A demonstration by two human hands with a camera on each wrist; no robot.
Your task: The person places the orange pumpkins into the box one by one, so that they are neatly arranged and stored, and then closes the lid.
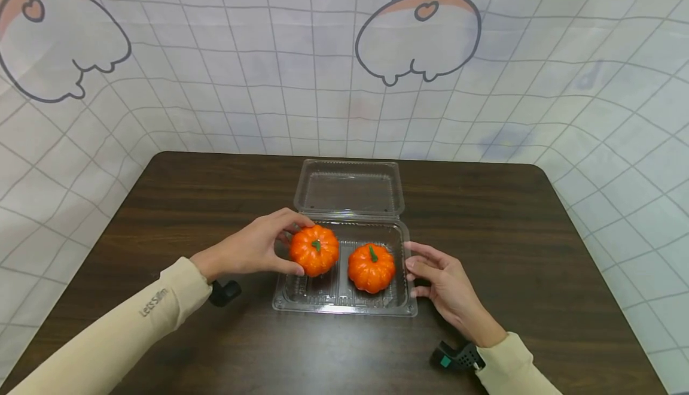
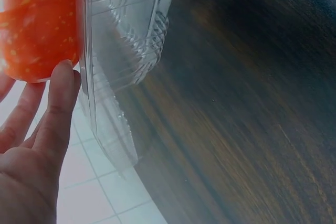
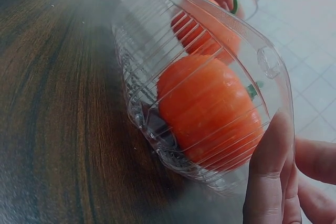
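A clear plastic clamshell container [image 1: 344, 309] sits on the table with its lid [image 1: 350, 188] folded back. My left hand [image 1: 264, 242] grips an orange toy pumpkin [image 1: 314, 250] with a green stem over the container's left half, thumb on the near side and fingers on the far side. In the left wrist view, this pumpkin [image 2: 39, 30] shows at the rim, its lower part at the fingertips. A second pumpkin [image 1: 371, 268] rests inside the right half, seen through the ribbed wall in the right wrist view. My right hand [image 1: 449, 287] pinches the container's right rim.
The dark wood-grain table [image 1: 511, 245] surrounds the container. Behind and beside it hangs a white gridded cloth [image 1: 301, 72] with cartoon drawings. Each wrist wears a black band, such as the right one [image 1: 457, 356].
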